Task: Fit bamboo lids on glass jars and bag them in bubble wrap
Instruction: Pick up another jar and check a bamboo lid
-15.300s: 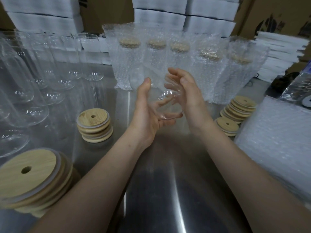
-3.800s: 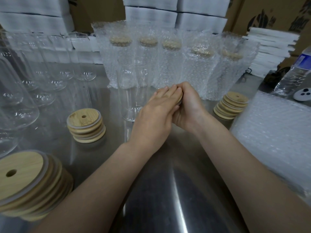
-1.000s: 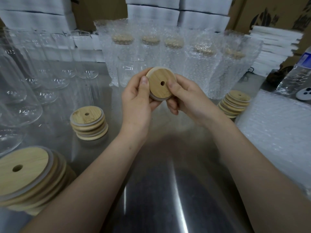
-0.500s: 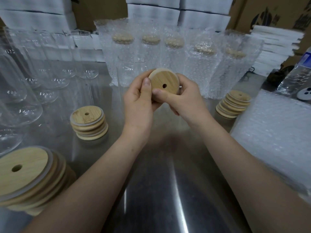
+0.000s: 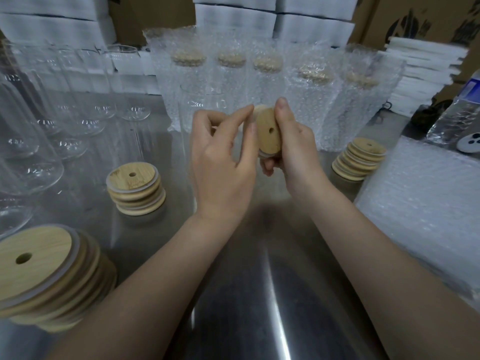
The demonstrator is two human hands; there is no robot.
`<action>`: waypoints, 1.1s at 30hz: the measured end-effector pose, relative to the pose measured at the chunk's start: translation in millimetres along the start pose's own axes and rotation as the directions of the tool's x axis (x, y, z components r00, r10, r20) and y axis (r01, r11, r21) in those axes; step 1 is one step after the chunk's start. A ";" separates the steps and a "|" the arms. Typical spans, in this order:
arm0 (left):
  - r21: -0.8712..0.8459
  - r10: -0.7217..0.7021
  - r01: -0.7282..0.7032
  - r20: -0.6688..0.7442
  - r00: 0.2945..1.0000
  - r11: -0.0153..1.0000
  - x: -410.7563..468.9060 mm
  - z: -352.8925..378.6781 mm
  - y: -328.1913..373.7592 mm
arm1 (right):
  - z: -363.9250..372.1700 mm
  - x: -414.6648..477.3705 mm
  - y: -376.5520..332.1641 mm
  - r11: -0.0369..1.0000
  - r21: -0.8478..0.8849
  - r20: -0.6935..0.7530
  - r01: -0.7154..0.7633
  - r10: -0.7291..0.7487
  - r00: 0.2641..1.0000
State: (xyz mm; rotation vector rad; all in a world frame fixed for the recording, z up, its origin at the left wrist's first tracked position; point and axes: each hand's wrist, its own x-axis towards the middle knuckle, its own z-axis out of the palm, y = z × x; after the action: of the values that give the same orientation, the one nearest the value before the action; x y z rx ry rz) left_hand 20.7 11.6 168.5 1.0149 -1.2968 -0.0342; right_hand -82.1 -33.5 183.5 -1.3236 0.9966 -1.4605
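Note:
My right hand [image 5: 296, 146] grips a round bamboo lid [image 5: 268, 133] with a centre hole, turned on edge above the steel table [image 5: 246, 294]. My left hand [image 5: 220, 157] is beside it, its index finger and thumb touching the lid's left rim. An empty glass jar [image 5: 200, 105] stands just behind my hands. Behind that jar is a row of several lidded jars in bubble wrap bags [image 5: 309, 100].
Lid stacks sit at the near left [image 5: 46, 276], the middle left [image 5: 136, 188] and the right [image 5: 359, 158]. Several empty glass jars [image 5: 52, 113] fill the left. Flat bubble wrap bags [image 5: 426, 203] lie at right. White boxes and cartons line the back.
The lid has turned from facing me to standing on edge. My right hand now wraps it from the right, and my left fingers have shifted to its rim.

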 end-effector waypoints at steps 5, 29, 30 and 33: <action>0.108 0.040 -0.024 -0.156 0.987 0.994 5.5 -3.9 -1.2 | -3.1 1.8 -1.1 0.991 0.117 -0.043 -0.068 0.074 0.996; 0.024 -0.542 0.543 0.097 0.834 0.839 11.6 4.5 -66.6 | -9.1 5.5 -0.1 0.736 0.604 0.146 -0.306 0.276 0.950; 0.030 -0.550 0.550 0.088 0.830 0.835 11.3 5.1 -67.7 | -8.9 5.5 -1.0 0.736 0.605 0.142 -0.303 0.275 0.951; 0.038 -0.528 0.527 0.074 0.846 0.849 9.5 6.2 -68.7 | -9.2 6.3 -4.4 0.742 0.609 0.121 -0.279 0.261 0.958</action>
State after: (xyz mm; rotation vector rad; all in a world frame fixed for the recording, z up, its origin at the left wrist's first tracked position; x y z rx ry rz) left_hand 53.3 -37.9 131.8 1.3732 -1.0542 -0.4944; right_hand -91.9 -38.4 188.4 -0.6747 0.5673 -1.3687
